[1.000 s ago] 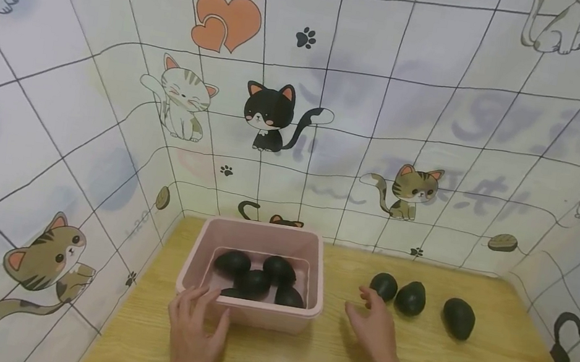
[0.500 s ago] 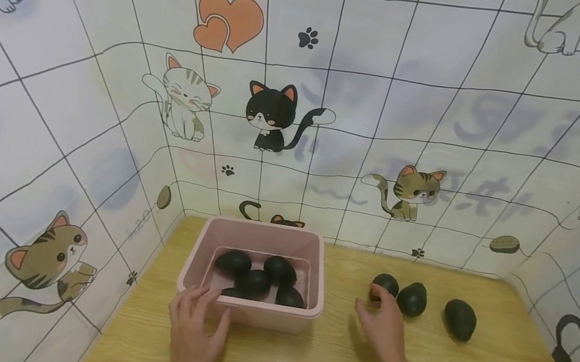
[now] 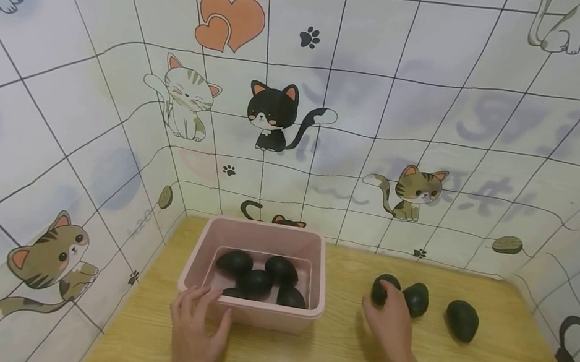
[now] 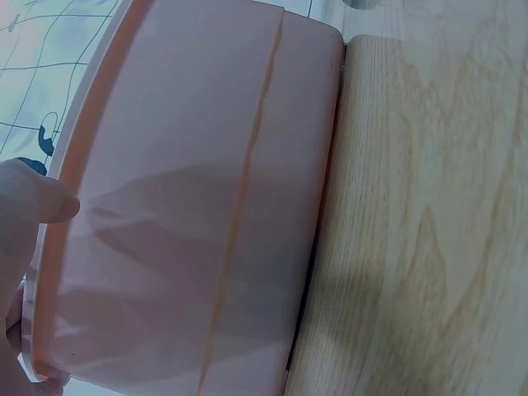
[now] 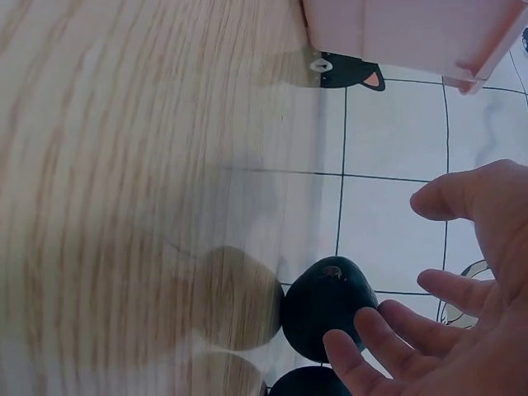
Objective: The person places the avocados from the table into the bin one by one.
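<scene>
A pink, rectangular, open-topped plastic bin (image 3: 264, 318) stands upright, the left hand (image 3: 196, 336) holding its near rim by the left corner, thumb outside and fingers over the edge. Inside lie five dark green, almost black, egg-shaped avocados (image 3: 255, 283): two towards the back, one in the middle, two at the front, these partly hidden by the near rim. Well apart from the bin, to its right, three more lie whole. The right hand (image 3: 393, 328) is at the leftmost dark avocado (image 3: 384, 288), partly covering it; the middle dark avocado (image 3: 416, 299) sits just beside, its tapered end pointing away; the rightmost dark avocado (image 3: 461, 321) lies apart.
</scene>
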{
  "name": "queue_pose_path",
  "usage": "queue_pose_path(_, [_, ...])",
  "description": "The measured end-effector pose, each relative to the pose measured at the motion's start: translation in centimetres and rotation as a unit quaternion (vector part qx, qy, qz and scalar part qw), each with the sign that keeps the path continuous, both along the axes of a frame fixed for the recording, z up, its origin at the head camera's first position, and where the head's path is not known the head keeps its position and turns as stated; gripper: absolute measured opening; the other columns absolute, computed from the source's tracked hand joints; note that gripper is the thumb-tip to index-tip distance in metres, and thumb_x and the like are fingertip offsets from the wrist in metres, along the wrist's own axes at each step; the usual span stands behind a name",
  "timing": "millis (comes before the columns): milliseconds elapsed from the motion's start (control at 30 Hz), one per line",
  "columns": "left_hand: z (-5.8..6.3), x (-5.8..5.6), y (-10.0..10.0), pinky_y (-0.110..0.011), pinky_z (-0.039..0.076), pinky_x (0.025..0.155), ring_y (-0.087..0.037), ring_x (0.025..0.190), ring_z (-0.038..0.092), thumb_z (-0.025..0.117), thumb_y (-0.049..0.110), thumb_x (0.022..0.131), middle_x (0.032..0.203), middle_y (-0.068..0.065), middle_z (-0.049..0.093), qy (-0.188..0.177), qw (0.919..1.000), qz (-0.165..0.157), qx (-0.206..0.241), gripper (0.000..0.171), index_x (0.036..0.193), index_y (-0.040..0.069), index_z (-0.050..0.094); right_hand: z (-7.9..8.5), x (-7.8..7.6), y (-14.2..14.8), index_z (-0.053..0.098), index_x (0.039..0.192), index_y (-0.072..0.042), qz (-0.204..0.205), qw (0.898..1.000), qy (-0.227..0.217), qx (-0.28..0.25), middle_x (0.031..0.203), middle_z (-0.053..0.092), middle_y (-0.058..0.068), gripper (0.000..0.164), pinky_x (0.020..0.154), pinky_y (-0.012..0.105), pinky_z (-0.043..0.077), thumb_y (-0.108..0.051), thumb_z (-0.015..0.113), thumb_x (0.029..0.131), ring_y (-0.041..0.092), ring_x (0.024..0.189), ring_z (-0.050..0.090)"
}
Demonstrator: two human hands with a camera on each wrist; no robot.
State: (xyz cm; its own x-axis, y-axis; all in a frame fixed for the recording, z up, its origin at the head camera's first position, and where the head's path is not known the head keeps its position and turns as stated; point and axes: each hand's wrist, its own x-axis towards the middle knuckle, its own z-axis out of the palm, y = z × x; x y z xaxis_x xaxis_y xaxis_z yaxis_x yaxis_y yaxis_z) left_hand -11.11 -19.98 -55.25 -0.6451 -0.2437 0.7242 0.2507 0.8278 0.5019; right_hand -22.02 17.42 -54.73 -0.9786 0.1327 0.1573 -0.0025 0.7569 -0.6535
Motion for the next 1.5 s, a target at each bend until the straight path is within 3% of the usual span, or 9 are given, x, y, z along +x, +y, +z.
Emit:
queue_pose_path(267, [0.0,0.0,0.0,-0.051,0.040,0.098,-0.042,0.123,0.049,0.087,0.013,0.076,0.125,-0.020,0.064,0.024,0.9997,0.002,-0.004,0.043,0.117,0.009,0.074,0.2,-0.4,0.3,0.051,0.151,0.002,-0.017,0.999,-0.003,0.028,0.149,0.054,0.033,0.063,0.105,0.068,0.048,-0.033,0.065,0.100,0.053,0.134,0.055])
queue_pose_path(533, [-0.2,-0.1,-0.1,-0.054,0.040,0.100,-0.043,0.124,0.048,0.084,0.018,0.079,0.126,-0.021,0.064,0.004,1.0000,-0.004,0.005,0.040,0.117,0.009,0.073,0.4,-0.7,1.1,0.046,0.155,0.001,-0.003,0.999,-0.020,0.033,0.154,0.046,0.035,0.066,0.107,0.070,0.045,-0.035,0.062,0.102,0.056,0.136,0.051])
queue_pose_path(900, [-0.2,-0.4,0.0,-0.051,0.040,0.096,-0.041,0.120,0.051,0.086,0.014,0.075,0.122,-0.020,0.066,0.050,0.9986,-0.002,-0.017,0.042,0.115,0.011,0.074,0.4,-0.8,2.0,0.039,0.160,0.002,0.007,0.998,-0.032,0.045,0.160,0.040,0.035,0.071,0.112,0.072,0.041,-0.035,0.062,0.104,0.057,0.144,0.043])
queue_pose_path(1200, [0.0,-0.3,-0.1,-0.052,0.040,0.097,-0.042,0.121,0.050,0.086,0.014,0.075,0.123,-0.021,0.065,0.042,0.9990,-0.002,-0.018,0.042,0.115,0.010,0.073,0.1,-1.2,2.6,0.035,0.163,0.000,0.018,0.998,-0.044,0.048,0.162,0.036,0.035,0.075,0.109,0.075,0.041,-0.038,0.061,0.104,0.059,0.144,0.041])
queue_pose_path(1500, [-0.2,-0.2,-0.2,-0.054,0.041,0.098,-0.043,0.123,0.049,0.086,0.015,0.076,0.124,-0.021,0.065,0.023,0.9996,-0.001,-0.015,0.042,0.116,0.010,0.073,-0.4,-1.5,2.7,0.025,0.166,0.000,0.032,0.993,-0.088,0.073,0.166,0.025,0.039,0.082,0.107,0.075,0.042,-0.040,0.060,0.103,0.062,0.145,0.038])
